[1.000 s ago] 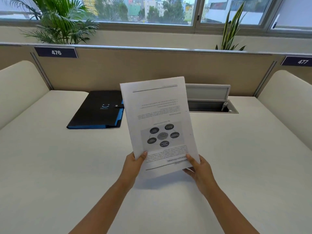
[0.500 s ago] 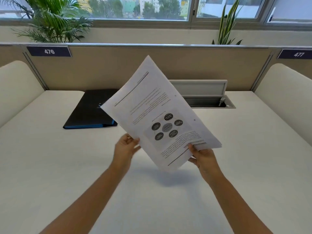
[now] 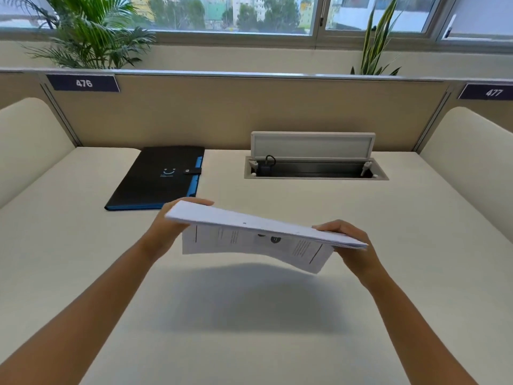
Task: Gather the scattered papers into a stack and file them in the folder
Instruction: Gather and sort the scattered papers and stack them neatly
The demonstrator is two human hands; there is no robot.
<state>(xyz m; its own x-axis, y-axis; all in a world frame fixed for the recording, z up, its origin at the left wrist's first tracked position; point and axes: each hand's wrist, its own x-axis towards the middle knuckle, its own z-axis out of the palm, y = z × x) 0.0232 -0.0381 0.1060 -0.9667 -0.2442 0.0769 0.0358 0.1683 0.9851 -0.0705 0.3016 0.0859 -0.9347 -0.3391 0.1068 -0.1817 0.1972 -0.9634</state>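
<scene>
A stack of white printed papers (image 3: 249,229) hangs in the air above the middle of the white desk (image 3: 83,259), turned nearly flat and sideways, with a printed sheet sagging below it. My left hand (image 3: 172,226) grips its left end and my right hand (image 3: 349,243) grips its right end. The black folder with blue edges (image 3: 158,176) lies shut on the desk behind and left of the papers, its snap strap fastened.
An open cable hatch (image 3: 315,165) with its lid raised sits in the desk at the back right. A beige partition (image 3: 249,112) closes the far side, and curved white dividers (image 3: 27,145) flank the desk left and right. Plants stand behind the partition.
The papers went from upright and facing me to tilted, then to lying almost flat and sideways between both hands. The folder has not moved.
</scene>
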